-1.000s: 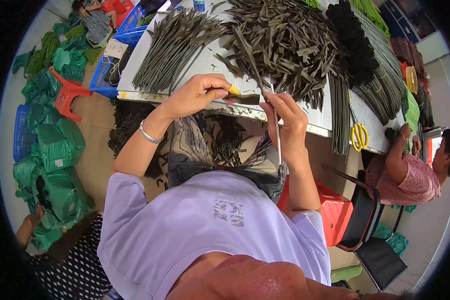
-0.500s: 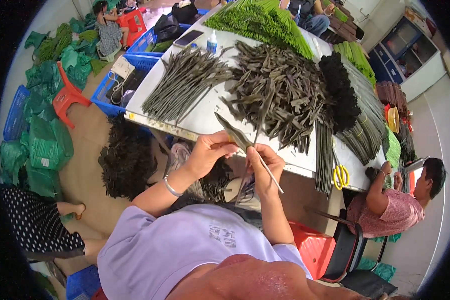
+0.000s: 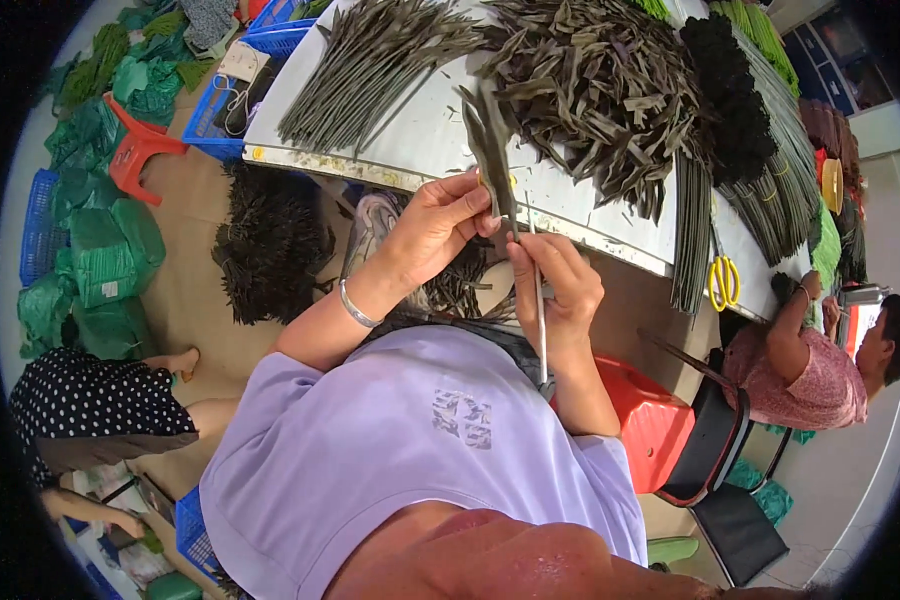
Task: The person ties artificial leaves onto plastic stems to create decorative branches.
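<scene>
Between my hands, a long dark grey-green artificial leaf (image 3: pixel 488 150) stands nearly upright in front of the table edge. My left hand (image 3: pixel 448 218) is closed, thumb and fingers pinching the leaf's lower left side. At the leaf's base my right hand (image 3: pixel 562 290) is closed, its thumb and forefinger pressed together. A thin pale rod (image 3: pixel 542 340) runs through the right fingers and points down. How the rod and leaf meet is hidden by the fingers. Beyond them lies a heap of loose dark leaves (image 3: pixel 605 100) on the white table (image 3: pixel 420 165).
Leafed stems (image 3: pixel 360 85) lie at the table's left, a stem bundle (image 3: pixel 691 230) and yellow-handled scissors (image 3: pixel 724 283) at its right edge. Below are a dark bundle (image 3: pixel 270 240) and a red stool (image 3: pixel 642 425). A co-worker (image 3: pixel 800 350) sits at the right.
The view has shifted, so the table sits higher. The leaf has swung more upright, and the rod has turned from slanting to nearly vertical. Both hands stay closed close together.
</scene>
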{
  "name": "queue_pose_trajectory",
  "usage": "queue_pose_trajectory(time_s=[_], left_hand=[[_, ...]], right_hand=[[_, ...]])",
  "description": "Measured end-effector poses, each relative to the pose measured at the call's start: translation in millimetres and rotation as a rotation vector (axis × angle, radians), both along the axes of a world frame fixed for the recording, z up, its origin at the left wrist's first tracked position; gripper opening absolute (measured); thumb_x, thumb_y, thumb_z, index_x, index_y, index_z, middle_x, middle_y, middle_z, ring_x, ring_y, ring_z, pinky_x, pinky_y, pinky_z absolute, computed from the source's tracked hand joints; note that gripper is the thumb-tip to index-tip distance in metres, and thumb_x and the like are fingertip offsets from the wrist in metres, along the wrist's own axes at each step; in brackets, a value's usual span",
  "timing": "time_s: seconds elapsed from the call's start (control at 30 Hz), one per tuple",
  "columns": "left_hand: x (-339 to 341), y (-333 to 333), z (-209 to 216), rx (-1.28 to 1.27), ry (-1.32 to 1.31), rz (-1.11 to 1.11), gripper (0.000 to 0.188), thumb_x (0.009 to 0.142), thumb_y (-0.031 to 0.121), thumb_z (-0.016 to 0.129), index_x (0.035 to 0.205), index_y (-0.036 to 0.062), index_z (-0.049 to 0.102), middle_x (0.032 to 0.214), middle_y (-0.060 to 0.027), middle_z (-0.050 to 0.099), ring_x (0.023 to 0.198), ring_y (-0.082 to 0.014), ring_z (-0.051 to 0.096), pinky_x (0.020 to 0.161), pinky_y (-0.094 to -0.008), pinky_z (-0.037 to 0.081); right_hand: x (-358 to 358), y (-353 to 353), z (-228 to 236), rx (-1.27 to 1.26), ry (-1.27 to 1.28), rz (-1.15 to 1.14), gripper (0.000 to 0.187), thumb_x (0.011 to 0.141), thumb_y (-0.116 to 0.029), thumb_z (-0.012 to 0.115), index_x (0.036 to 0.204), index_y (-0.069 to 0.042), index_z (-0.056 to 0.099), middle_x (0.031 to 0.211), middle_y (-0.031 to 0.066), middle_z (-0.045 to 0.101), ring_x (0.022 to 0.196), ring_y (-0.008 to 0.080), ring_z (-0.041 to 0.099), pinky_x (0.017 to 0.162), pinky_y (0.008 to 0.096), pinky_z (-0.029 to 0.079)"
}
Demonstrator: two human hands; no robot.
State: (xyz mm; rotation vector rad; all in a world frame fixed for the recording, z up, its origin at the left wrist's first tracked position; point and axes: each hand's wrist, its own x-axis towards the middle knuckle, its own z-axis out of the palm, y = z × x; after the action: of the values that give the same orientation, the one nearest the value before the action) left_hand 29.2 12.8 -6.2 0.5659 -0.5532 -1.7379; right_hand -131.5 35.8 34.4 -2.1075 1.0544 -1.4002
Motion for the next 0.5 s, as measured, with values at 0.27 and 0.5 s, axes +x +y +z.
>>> queue_pose_trajectory(time_s=[0.27,0.5], left_hand=[[-3.0,5.7,-0.1,-0.029,-0.009,-0.046,0.017,0.088,0.013,0.057,0.1,0.003,0.063,0.084,-0.0043,0.061,0.07,-0.0114,0.053,0.066,-0.0248,0.044],[-5.4,3.2,-1.8,-0.033,0.005,-0.003,0.013,0.085,0.007,0.06,0.096,0.001,0.065,0.088,-0.0052,0.063,0.074,-0.013,0.058,0.071,-0.0257,0.048]], right_hand=[[-4.1,0.1,-0.4,0.035,0.101,0.009,0.016,0.073,0.007,0.063,0.088,0.002,0.061,0.073,0.0139,0.058,0.059,0.0287,0.058,0.051,0.0334,0.046],[-3.6,-6.1,-4.2,0.051,0.131,0.012,0.013,0.076,0.008,0.061,0.088,0.002,0.063,0.074,0.0131,0.06,0.055,0.022,0.059,0.048,0.0265,0.043]])
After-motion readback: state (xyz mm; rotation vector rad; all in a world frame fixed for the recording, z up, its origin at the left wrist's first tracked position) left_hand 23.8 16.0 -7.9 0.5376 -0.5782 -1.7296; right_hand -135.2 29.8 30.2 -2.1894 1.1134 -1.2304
